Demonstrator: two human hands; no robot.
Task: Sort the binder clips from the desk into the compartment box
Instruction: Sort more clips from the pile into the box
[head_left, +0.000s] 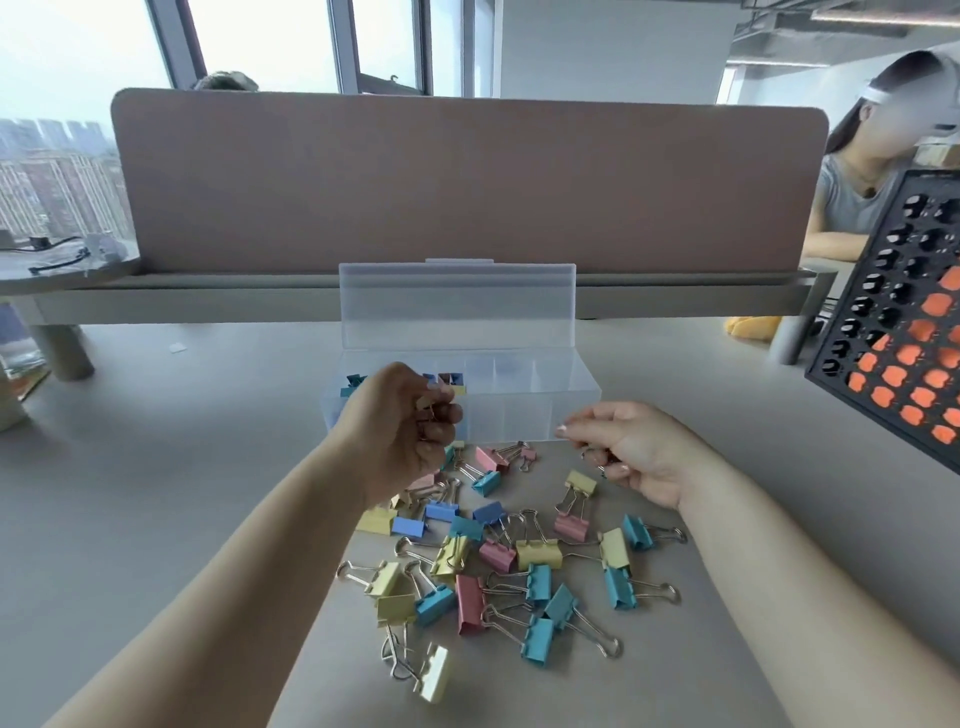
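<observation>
A clear plastic compartment box (540, 410) stands open on the desk, its lid (457, 301) upright behind it. A few clips lie in its left compartments (353, 383). Several pastel binder clips (498, 566) in yellow, blue, teal and pink are scattered on the desk in front of it. My left hand (405, 426) hovers at the box's front left corner, shut on a yellow binder clip (428, 402). My right hand (634, 447) is at the box's front right edge, fingers pinched on a clip's wire handles (595, 460); that clip's body is hidden.
A brown desk divider (467, 182) runs behind the box. A black perforated board with orange pieces (904, 332) leans at the right. Another person (857, 187) sits beyond the divider at far right. Grey desk surface spreads to the left.
</observation>
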